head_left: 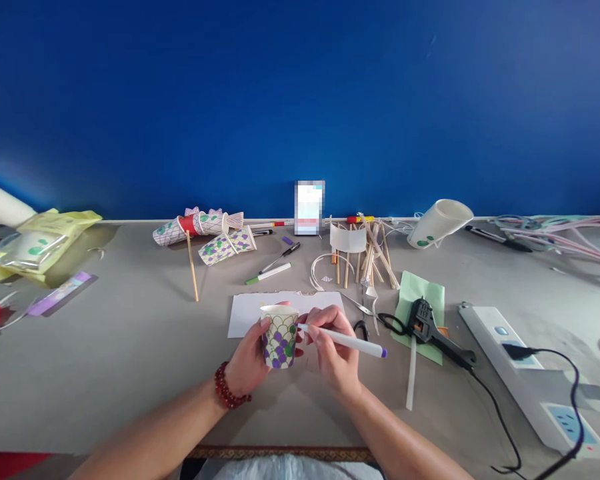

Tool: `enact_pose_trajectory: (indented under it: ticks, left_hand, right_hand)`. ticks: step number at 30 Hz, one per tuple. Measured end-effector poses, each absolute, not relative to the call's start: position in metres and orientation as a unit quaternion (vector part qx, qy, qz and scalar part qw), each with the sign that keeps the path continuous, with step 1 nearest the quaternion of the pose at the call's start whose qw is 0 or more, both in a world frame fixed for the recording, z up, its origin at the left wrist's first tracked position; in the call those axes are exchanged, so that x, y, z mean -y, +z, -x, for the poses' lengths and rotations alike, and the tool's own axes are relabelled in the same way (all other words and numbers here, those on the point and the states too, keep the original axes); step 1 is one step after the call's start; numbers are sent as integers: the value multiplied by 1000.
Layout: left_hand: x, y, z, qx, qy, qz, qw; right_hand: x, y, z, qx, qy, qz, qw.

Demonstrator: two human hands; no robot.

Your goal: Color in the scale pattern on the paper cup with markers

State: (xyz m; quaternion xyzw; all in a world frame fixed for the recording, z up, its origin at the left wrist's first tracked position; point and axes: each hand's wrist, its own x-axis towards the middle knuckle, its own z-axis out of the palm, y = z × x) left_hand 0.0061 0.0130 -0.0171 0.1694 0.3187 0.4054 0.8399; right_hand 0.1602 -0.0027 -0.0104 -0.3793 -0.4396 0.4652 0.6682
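My left hand (250, 357) is wrapped round a paper cup (279, 339) and holds it upright above the table. A scale pattern covers the cup, with some scales coloured purple and green. In my right hand (337, 350) is a white marker (360, 342) with a purple end, its tip at the cup's right side. Some of the right fingers are hidden behind the cup and marker. Just behind the cup lies a sheet of white paper (240, 313). A green marker (269, 274) and a black pen (280, 257) rest farther back.
Decorated paper cups (229, 245) lie at the back left, near a wooden stick (193, 267). Wooden sticks (380, 257) and a white cup (440, 223) are at the back right. Scissors (393, 324), a black glue gun (437, 333) and a power strip (525, 393) with a cord occupy the right.
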Motion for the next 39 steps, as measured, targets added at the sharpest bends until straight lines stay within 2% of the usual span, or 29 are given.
enact_pose_trajectory:
  ticks: [14,39]
  left_hand:
    - [-14,-23,-6,-292,432,-144,841]
    - [-10,-16,-9,-336,446,-173,811]
  right_hand:
    - [5,-14,-166,471,439,373,668]
    - [9,-13,-165,499,436,378,646]
